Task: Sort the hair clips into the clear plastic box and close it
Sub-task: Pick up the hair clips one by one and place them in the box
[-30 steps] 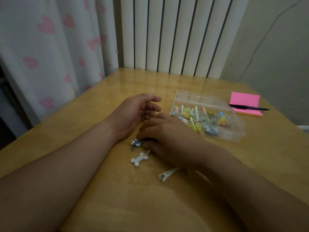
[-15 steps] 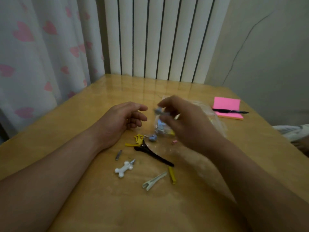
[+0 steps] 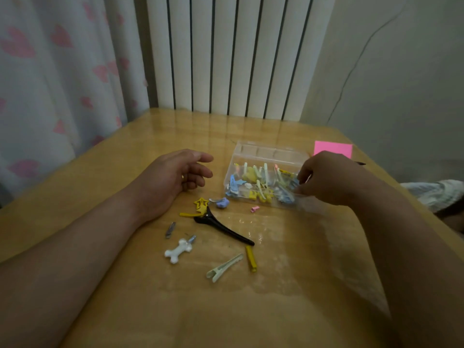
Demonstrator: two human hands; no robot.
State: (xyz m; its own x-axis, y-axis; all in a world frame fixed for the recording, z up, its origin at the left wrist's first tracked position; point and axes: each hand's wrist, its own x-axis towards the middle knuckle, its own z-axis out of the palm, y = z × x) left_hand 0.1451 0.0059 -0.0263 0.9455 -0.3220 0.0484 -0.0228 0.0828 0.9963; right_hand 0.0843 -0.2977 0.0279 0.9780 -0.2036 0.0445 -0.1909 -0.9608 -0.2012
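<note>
Right hand has moved over clear box, fingers pinching blue clip; left hand rests, fingers loosely curled.

A home room: heart-print curtain, white radiator, wooden table.

We are resting our left forearm flat, our left hand lying on its side, fingers loosely curled and holding nothing. We are holding our right arm stretched forward, our right hand knuckles up, its fingertips pinching a small blue hair clip.
</note>
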